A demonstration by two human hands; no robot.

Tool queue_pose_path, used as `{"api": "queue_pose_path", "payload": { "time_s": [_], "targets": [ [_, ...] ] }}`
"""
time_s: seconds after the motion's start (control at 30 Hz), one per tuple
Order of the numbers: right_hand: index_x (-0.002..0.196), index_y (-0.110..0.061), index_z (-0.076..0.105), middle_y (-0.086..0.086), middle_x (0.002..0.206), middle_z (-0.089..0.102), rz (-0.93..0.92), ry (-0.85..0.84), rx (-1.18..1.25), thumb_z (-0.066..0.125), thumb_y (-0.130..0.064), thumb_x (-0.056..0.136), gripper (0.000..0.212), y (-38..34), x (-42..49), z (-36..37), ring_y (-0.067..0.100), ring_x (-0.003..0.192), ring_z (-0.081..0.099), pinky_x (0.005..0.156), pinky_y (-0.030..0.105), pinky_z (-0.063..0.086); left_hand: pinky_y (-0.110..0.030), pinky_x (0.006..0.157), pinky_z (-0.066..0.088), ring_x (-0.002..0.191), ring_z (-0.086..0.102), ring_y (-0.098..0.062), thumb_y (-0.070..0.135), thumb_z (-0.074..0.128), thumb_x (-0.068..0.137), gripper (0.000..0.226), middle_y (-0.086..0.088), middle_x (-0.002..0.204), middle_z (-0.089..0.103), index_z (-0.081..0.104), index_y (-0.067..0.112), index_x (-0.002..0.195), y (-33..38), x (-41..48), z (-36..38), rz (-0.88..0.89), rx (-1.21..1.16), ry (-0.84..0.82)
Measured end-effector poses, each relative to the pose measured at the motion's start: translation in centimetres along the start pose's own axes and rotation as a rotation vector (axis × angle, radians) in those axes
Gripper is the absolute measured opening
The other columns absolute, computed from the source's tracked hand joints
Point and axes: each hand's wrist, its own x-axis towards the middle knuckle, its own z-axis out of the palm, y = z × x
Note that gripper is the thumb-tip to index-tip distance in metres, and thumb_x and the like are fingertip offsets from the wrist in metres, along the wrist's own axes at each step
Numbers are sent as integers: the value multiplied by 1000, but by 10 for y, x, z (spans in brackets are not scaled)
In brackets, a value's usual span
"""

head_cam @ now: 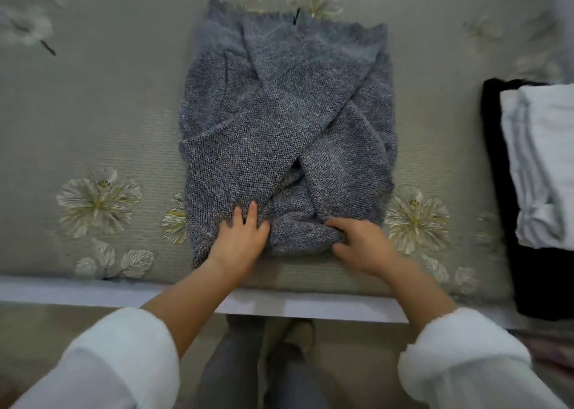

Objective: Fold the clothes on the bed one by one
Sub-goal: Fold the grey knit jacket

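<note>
A grey knitted sweater [279, 123] lies flat on the bed [93, 113], its sides turned in and both sleeves crossed over the front. My left hand [240, 234] grips the near hem on the left, fingers curled into the knit. My right hand [362, 241] pinches the bunched near hem on the right, thumb under the roll of fabric. The hem between the hands is gathered and slightly raised.
A folded white and grey striped garment [540, 160] sits on a black garment [534, 278] at the right edge of the bed. The bed's white front rail [93, 290] runs across below the hands. My legs and the floor show beneath.
</note>
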Motion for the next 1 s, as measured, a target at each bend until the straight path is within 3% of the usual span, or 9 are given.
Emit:
{"api": "queue_pose_path", "payload": {
  "time_s": [0.1,0.2,0.3,0.4,0.57,0.63,0.73,0.87,1.0],
  "targets": [
    [121,-27,62,3,107,68,1,-50,51,57,-18,84,38,-6,-20,-31,24,102,60,79,26,43,-49,98,45,126,43,-38,7,56,86,54,-19,152,25,38,13,137,0,-16,-31,7,-156,-50],
    [121,-26,62,1,97,64,-3,-153,61,56,-19,86,36,-13,-57,-41,20,91,58,73,26,40,-41,96,46,117,54,-31,7,53,83,49,-13,134,51,48,13,132,4,-51,-51,67,-239,-99],
    [119,-26,62,0,87,65,-7,-290,123,56,-22,87,33,-11,-101,-35,14,76,61,71,29,49,-38,97,45,118,52,-28,3,49,82,54,-10,131,55,49,15,135,11,-93,-54,75,-365,-228],
    [112,-24,65,3,91,67,7,-395,151,58,-23,84,29,-10,-139,-31,15,78,63,72,31,53,-35,99,44,120,51,-25,4,48,81,55,-8,132,53,50,18,134,14,-127,-54,69,-506,-362],
    [101,-17,68,6,88,70,-1,-496,118,67,-25,75,26,-17,-162,-53,8,69,60,67,26,48,-30,84,47,105,56,-23,7,60,76,57,-5,122,57,53,19,131,16,-153,-74,67,-539,-487],
    [102,-17,67,5,92,67,-7,-468,109,70,-28,72,33,-21,-157,-73,18,81,61,70,30,46,-27,78,47,99,54,-20,6,62,74,60,-3,114,55,51,19,131,9,-152,-91,66,-564,-494],
    [110,-20,63,-10,79,54,10,-295,99,71,-26,75,36,-26,-143,-113,7,69,52,57,22,39,-27,67,44,81,56,-14,12,64,77,55,1,95,58,49,16,129,-16,-140,-119,67,-610,-403],
    [105,-25,60,-2,74,56,29,-76,177,75,-26,73,35,-28,-101,-163,7,58,48,52,23,36,-27,61,41,74,52,-9,18,66,79,45,-2,92,57,47,20,120,-58,-104,-163,70,-560,-268],
    [107,-21,60,2,76,57,53,77,214,76,-23,73,37,-30,-42,-201,11,54,46,53,29,36,-31,62,41,75,51,-14,23,67,80,55,3,90,56,46,20,131,-90,-43,-207,76,-430,-145]
  ]
}}
